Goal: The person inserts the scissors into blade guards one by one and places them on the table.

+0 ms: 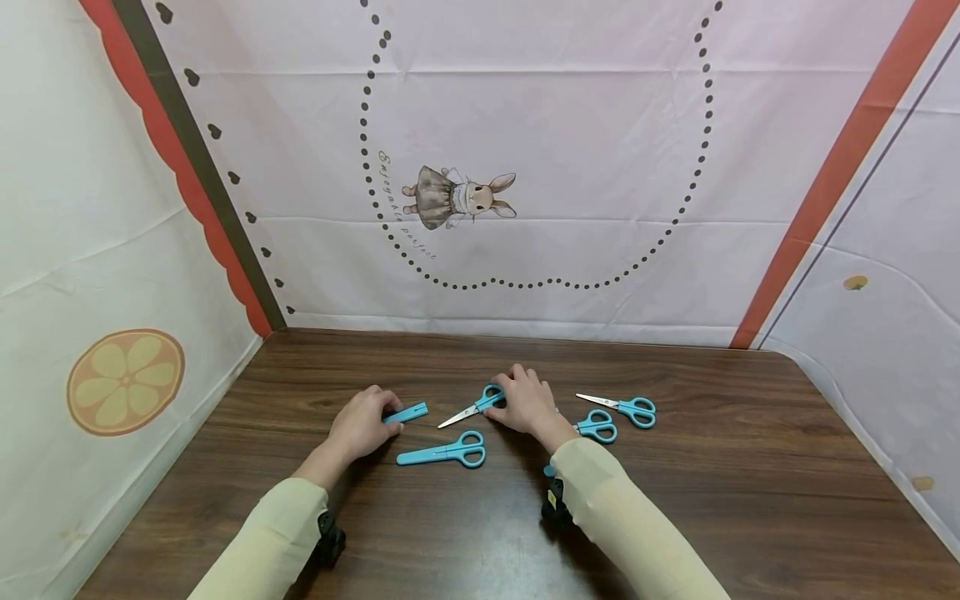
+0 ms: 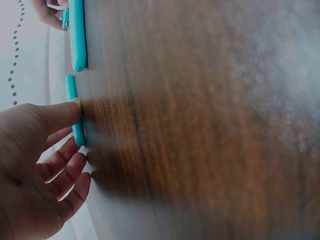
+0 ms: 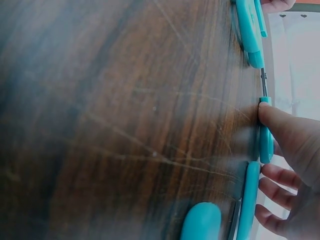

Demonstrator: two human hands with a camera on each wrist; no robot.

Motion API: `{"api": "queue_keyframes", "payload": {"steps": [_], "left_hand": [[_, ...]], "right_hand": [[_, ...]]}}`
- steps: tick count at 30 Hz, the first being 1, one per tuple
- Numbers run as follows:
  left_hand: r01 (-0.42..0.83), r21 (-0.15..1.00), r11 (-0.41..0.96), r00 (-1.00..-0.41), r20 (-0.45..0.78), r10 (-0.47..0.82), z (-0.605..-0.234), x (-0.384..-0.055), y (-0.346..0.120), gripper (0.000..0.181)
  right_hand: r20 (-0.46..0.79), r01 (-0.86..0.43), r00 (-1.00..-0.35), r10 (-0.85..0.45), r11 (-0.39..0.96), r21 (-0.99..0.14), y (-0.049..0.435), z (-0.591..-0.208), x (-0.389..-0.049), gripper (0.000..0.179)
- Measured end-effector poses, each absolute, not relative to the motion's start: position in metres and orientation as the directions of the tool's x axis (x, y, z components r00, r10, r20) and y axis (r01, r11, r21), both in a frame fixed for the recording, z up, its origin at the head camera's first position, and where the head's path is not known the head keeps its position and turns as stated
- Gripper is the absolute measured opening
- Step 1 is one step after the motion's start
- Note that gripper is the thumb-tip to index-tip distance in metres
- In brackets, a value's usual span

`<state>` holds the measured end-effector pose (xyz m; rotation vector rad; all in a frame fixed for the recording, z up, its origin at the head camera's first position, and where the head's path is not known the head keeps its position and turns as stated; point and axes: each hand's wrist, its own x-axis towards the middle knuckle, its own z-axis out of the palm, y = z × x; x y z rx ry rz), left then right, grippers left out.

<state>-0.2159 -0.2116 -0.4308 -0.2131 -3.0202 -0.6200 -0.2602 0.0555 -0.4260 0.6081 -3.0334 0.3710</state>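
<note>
Turquoise scissors (image 1: 476,407), pinched by the right hand (image 1: 525,404), lie beyond sheathed scissors (image 1: 435,454) in the head view; the right forearm (image 1: 600,483) partly hides another pair (image 1: 585,427). Left wrist: the left hand (image 2: 27,165) pinches a sheath (image 2: 79,131). Right wrist: a turquoise piece (image 3: 248,205) crowds the fingers (image 3: 280,192).

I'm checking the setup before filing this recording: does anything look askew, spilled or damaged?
One thing: the printed rabbit on the backdrop lies sideways, its ears pointing right in the head view, as if the cloth were hung turned. Nothing looks spilled on the table, and the scissors show no visible damage.
</note>
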Motion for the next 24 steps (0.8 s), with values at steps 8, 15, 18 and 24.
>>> {"api": "queue_keyframes", "payload": {"steps": [8, 15, 18, 24], "left_hand": [[0.138, 0.374, 0.917, -0.990, 0.082, 0.116, -0.4310, -0.2148, -0.2104, 0.016], [0.138, 0.353, 0.925, -0.990, 0.079, 0.117, -0.4312, -0.2141, -0.2115, 0.015], [0.146, 0.351, 0.925, -0.989, 0.077, 0.127, -0.4302, -0.2143, -0.2120, 0.014], [0.162, 0.349, 0.923, -0.987, 0.073, 0.146, -0.4264, -0.2144, -0.2153, 0.013]], "right_hand": [[0.080, -0.406, -0.914, -0.398, 0.896, -0.180, 0.0577, -0.4280, -0.2603, 0.054], [0.115, -0.429, -0.903, -0.414, 0.887, -0.171, 0.0607, -0.4285, -0.2588, 0.053], [0.121, -0.427, -0.904, -0.411, 0.886, -0.180, 0.0621, -0.4288, -0.2589, 0.054], [0.152, -0.434, -0.899, -0.410, 0.881, -0.192, 0.0649, -0.4299, -0.2603, 0.052]]}}
